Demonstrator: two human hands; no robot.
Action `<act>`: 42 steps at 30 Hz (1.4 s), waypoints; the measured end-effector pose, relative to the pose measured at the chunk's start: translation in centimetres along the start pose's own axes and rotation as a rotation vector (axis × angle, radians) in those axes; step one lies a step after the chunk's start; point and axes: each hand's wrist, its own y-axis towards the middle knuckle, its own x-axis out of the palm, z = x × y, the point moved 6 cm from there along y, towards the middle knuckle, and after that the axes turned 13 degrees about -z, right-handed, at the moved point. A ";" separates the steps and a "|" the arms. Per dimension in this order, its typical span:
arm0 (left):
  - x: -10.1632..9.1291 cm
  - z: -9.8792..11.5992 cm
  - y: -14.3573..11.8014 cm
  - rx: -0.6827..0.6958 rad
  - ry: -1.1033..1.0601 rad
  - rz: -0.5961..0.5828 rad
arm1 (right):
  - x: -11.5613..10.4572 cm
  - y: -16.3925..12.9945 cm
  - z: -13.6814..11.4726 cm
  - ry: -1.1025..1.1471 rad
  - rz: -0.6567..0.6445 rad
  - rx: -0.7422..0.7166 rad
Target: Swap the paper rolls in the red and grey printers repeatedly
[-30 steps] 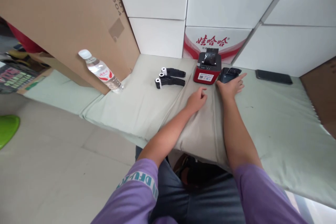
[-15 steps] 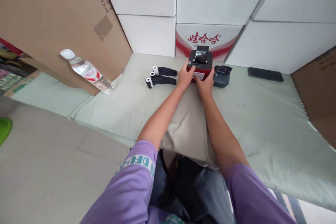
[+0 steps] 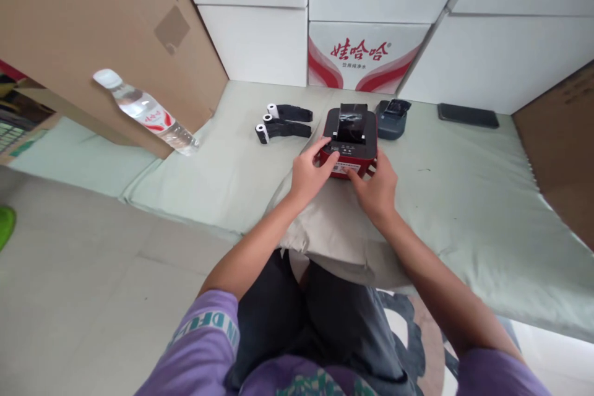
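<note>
Your left hand [image 3: 310, 174] and right hand [image 3: 377, 190] clasp the red label printer [image 3: 349, 141] by its front corners, fingers curled on its sides; it sits on the pale green mat [image 3: 464, 198], just before the dark blue printer [image 3: 390, 119]. A white label marks its front, too small to read. Behind stands a white carton [image 3: 366, 57] printed with red Chinese characters. Two paper rolls [image 3: 278, 125] lie left.

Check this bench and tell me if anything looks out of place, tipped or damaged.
Nothing looks damaged or spilled. The water bottle appears tilted against the cardboard box, though lens distortion may exaggerate that. The red printer sits level between the left hand and right hand, and the two paper rolls lie side by side.
</note>
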 end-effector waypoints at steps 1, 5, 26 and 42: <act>0.1 -0.1 -0.5 0.003 0.010 0.002 | 0.1 -0.6 0.2 0.006 0.022 0.017; 0.5 -0.2 -1.4 0.115 0.102 0.053 | 0.3 -1.2 0.8 0.044 0.085 0.002; -0.5 -1.3 0.1 0.035 0.382 -0.026 | 1.0 -0.1 3.6 0.106 0.122 -0.130; -0.9 -0.9 -19.9 0.253 0.355 0.194 | 1.2 0.3 4.1 0.146 0.068 -0.102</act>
